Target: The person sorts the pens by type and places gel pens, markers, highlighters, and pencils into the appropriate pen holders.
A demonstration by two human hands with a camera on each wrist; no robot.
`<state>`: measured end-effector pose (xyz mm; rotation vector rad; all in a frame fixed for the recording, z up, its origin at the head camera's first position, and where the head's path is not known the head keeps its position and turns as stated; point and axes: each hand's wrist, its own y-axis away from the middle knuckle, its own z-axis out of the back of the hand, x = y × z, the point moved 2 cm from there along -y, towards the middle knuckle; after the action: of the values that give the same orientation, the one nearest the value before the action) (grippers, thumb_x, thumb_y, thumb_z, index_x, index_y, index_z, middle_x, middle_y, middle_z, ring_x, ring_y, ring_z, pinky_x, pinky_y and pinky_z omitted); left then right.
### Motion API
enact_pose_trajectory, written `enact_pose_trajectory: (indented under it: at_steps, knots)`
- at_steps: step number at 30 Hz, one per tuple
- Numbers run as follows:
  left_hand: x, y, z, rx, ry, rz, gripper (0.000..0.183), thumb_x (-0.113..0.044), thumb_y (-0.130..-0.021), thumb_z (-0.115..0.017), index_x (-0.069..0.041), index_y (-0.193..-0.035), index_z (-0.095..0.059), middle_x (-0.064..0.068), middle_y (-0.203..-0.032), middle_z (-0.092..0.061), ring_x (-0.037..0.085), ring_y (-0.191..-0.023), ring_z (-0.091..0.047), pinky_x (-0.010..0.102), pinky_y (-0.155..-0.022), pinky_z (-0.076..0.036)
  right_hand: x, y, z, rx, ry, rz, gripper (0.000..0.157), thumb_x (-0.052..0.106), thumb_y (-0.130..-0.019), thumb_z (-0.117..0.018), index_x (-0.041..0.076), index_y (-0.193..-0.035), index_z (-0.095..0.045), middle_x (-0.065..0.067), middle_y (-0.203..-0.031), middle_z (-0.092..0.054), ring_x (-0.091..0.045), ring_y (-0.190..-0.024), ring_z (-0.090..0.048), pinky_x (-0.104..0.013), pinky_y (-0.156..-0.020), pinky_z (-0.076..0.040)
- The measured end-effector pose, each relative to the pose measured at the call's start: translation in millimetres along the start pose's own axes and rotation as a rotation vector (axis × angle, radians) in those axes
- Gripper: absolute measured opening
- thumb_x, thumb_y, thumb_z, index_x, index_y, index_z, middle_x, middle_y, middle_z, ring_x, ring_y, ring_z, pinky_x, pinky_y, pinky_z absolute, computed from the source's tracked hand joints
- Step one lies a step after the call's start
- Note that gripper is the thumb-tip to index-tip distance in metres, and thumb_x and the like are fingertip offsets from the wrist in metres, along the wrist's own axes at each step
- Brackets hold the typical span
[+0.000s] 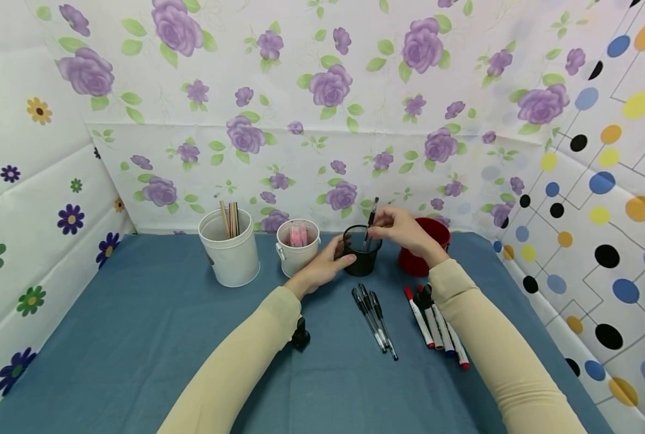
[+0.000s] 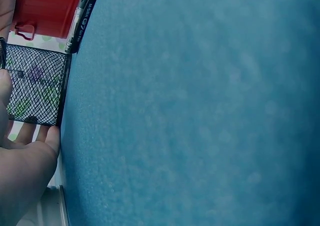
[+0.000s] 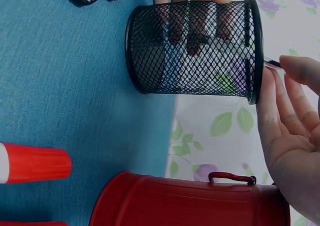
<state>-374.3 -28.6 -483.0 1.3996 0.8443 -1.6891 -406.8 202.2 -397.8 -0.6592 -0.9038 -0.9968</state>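
A black mesh pen cup (image 1: 361, 263) stands upright on the table. Around its left side curls my left hand (image 1: 322, 266), its thumb at the near side and its fingers behind the mesh in the right wrist view. My right hand (image 1: 404, 231) is over the cup's right rim, pinching a black-capped gel pen (image 1: 374, 211) between thumb and fingers. The pen's clear lower part reaches down inside the cup, visible through the mesh (image 3: 210, 50). In front of the cup lie three similar gel pens (image 1: 375, 322), side by side.
Behind my right hand stands a red bucket (image 1: 433, 232). Several white markers (image 1: 421, 319) with red, black and blue ends lie near my right forearm. To the left are a small white bucket (image 1: 298, 256) with pink items and a larger white bucket (image 1: 230, 259) holding sticks.
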Motion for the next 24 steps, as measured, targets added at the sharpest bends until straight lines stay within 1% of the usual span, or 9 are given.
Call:
enact_pose_trajectory:
  at_steps: [3,5,8,11,13,18,20,24]
  knots:
    - [-0.5,0.0,-0.3,0.0,0.001,0.003,0.071,-0.03,-0.112,-0.059,-0.018,-0.17,-0.021,0.012,-0.174,-0.027,0.027,-0.162,-0.023,0.051,-0.129,-0.03,-1,0,-0.5,-0.003,0.014,0.003,0.022,0.016,-0.102,-0.074,0.003,-0.116,-0.064,-0.016,-0.113,-0.073,-0.042,-0.108,-0.071,-0.062,-0.106,-0.053]
    - [-0.7,0.0,-0.3,0.001,0.001,0.004,0.07,-0.029,-0.112,-0.059,-0.019,-0.17,-0.021,0.012,-0.173,-0.028,0.026,-0.162,-0.024,0.05,-0.129,-0.03,-1,0,-0.8,-0.002,0.015,0.004,0.022,0.016,-0.102,-0.075,0.003,-0.116,-0.065,-0.016,-0.113,-0.073,-0.045,-0.11,-0.069,-0.064,-0.107,-0.052]
    - [-0.4,-0.3,-0.5,0.002,0.004,0.001,0.07,-0.029,-0.112,-0.059,-0.02,-0.17,-0.022,0.012,-0.173,-0.028,0.026,-0.161,-0.024,0.05,-0.129,-0.03,-2,0,-1.3,-0.008,0.017,0.0,0.022,0.015,-0.102,-0.075,0.002,-0.117,-0.065,-0.017,-0.113,-0.073,-0.043,-0.11,-0.069,-0.059,-0.105,-0.054]
    - [-0.2,-0.4,-0.4,0.001,-0.001,0.001,0.07,-0.03,-0.112,-0.059,-0.019,-0.17,-0.021,0.012,-0.173,-0.028,0.026,-0.161,-0.024,0.05,-0.129,-0.03,-2,0,-2.1,-0.019,0.031,0.0,0.024,0.016,-0.102,-0.074,0.003,-0.121,-0.066,-0.016,-0.115,-0.072,-0.037,-0.107,-0.071,-0.053,-0.103,-0.056]
    - [-0.2,-0.2,-0.2,0.0,-0.004,0.003,0.07,-0.03,-0.112,-0.059,-0.019,-0.17,-0.021,0.012,-0.173,-0.029,0.026,-0.161,-0.025,0.05,-0.129,-0.03,-3,1,-2.7,-0.026,0.037,-0.001,0.025,0.016,-0.103,-0.074,0.003,-0.123,-0.067,-0.016,-0.116,-0.072,-0.033,-0.106,-0.071,-0.054,-0.103,-0.056]
    - [-1.5,1.2,0.4,-0.005,-0.007,0.017,0.069,-0.031,-0.112,-0.059,-0.021,-0.169,-0.023,0.011,-0.172,-0.03,0.025,-0.161,-0.026,0.05,-0.128,-0.031,-1,3,-4.2,-0.032,0.017,0.007,0.029,0.015,-0.104,-0.072,0.0,-0.128,-0.066,-0.017,-0.118,-0.072,-0.032,-0.107,-0.071,-0.061,-0.106,-0.053]
    - [-2.3,1.7,0.4,-0.004,-0.007,0.024,0.07,-0.032,-0.111,-0.059,-0.023,-0.17,-0.022,0.011,-0.173,-0.029,0.025,-0.161,-0.026,0.05,-0.128,-0.032,1,6,-3.9,-0.027,0.016,0.019,0.031,0.016,-0.104,-0.072,0.0,-0.129,-0.065,-0.017,-0.12,-0.072,-0.033,-0.108,-0.071,-0.06,-0.105,-0.054]
    - [-4.3,2.7,0.1,0.0,-0.006,0.031,0.071,-0.032,-0.112,-0.059,-0.023,-0.17,-0.02,0.011,-0.173,-0.028,0.026,-0.161,-0.025,0.05,-0.128,-0.031,7,14,-0.6,-0.016,0.057,0.051,0.03,0.022,-0.104,-0.073,0.008,-0.131,-0.067,-0.013,-0.125,-0.071,-0.031,-0.108,-0.072,-0.052,-0.099,-0.059]
